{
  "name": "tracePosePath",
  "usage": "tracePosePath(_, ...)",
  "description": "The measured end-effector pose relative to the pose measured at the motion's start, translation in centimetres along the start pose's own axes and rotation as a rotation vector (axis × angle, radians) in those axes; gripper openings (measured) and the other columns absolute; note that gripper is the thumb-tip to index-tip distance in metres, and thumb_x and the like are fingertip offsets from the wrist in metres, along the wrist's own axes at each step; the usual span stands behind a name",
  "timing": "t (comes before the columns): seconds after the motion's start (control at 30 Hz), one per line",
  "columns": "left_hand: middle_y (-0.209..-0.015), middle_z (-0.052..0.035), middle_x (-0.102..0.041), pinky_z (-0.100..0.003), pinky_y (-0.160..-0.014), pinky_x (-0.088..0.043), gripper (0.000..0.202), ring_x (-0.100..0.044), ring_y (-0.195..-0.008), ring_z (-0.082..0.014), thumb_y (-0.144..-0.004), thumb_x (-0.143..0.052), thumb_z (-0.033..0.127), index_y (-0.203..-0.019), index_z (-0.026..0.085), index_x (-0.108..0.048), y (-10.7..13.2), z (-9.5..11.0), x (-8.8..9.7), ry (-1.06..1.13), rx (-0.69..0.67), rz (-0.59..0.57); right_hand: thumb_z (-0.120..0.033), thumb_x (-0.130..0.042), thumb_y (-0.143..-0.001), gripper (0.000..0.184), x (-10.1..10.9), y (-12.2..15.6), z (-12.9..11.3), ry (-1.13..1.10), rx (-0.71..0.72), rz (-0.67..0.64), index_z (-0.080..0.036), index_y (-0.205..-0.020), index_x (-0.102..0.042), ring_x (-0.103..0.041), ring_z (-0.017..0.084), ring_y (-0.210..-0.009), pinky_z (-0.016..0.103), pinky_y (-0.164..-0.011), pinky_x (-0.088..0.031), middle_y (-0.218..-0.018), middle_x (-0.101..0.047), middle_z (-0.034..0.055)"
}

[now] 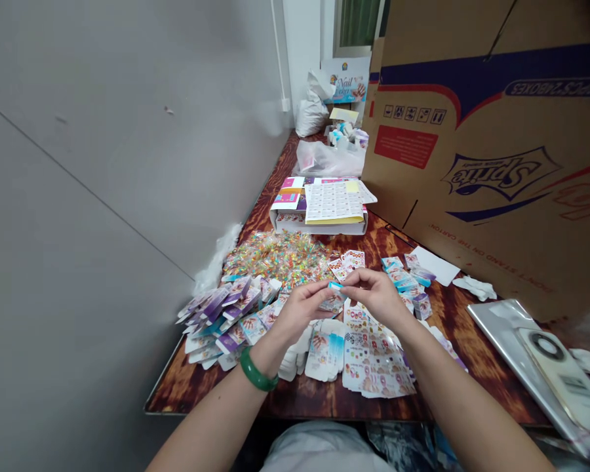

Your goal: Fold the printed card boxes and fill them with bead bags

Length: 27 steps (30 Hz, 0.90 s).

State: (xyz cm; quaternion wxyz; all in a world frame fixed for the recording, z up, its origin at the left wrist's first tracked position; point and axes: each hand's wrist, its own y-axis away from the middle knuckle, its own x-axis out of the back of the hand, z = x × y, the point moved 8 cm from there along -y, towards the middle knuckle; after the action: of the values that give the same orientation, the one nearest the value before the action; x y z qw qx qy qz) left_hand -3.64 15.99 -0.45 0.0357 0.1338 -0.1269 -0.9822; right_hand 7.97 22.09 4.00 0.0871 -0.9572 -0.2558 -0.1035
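Both hands meet over the middle of the table around a small blue-and-white cardboard box (335, 286). My left hand (303, 307), with a green bangle on the wrist, is closed on its left side. At the top right end of the box, my right hand (375, 293) pinches with thumb and forefinger. Below the hands lie a stack of flat printed boxes (325, 351) and fanned sheets of nail stickers (376, 364). A pile of purple and blue boxes (229, 311) spreads to the left. Behind it is a heap of colourful wrapped candies (280, 255).
Several small boxes (406, 278) lie to the right, near white paper (435, 265). A phone (560, 373) rests on a silver pouch (501, 321). Further back stand a white carton with label sheets (337, 202) and plastic bags (329, 157). A large cardboard carton (491, 151) borders the right side.
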Motion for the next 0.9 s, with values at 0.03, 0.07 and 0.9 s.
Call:
tracePosePath(0.03,-0.099,-0.0056,-0.066,-0.029,-0.069,-0.054,0.033,-0.063,-0.077,-0.0154,-0.070,-0.069,0.038,-0.098,0.019,-0.067,0.0,0.0,0.0,-0.007,-0.003,-0.006,-0.027,-0.066,-0.067,0.013,-0.1,-0.1,0.3,-0.028,-0.037,-0.012,-0.017,-0.064,-0.059,-0.051,0.011,-0.049,0.025,-0.048,-0.042,-0.057,-0.056,-0.0020)
tracePosePath(0.07,-0.100,-0.0057,-0.066,-0.029,-0.070,-0.054,0.034,-0.064,-0.078,-0.0160,-0.070,-0.069,0.038,-0.099,0.019,-0.067,0.0,0.0,0.1,-0.011,-0.007,-0.012,-0.027,-0.066,-0.066,0.013,-0.1,-0.1,0.4,-0.037,-0.056,-0.020,-0.017,-0.063,-0.058,-0.050,0.011,-0.048,0.024,-0.047,-0.041,-0.056,-0.056,-0.0022)
tracePosePath(0.9,-0.094,-0.0041,-0.067,-0.029,-0.072,-0.054,0.030,-0.062,-0.086,-0.0183,-0.069,-0.070,0.037,-0.093,0.019,-0.068,-0.3,-0.4,1.0,-0.014,-0.055,0.108,-0.012,-0.057,-0.072,0.010,-1.0,-0.6,-0.6,0.252,0.148,-0.034,-0.017,-0.063,-0.056,-0.053,0.013,-0.062,0.025,-0.058,-0.041,-0.068,-0.054,0.0004)
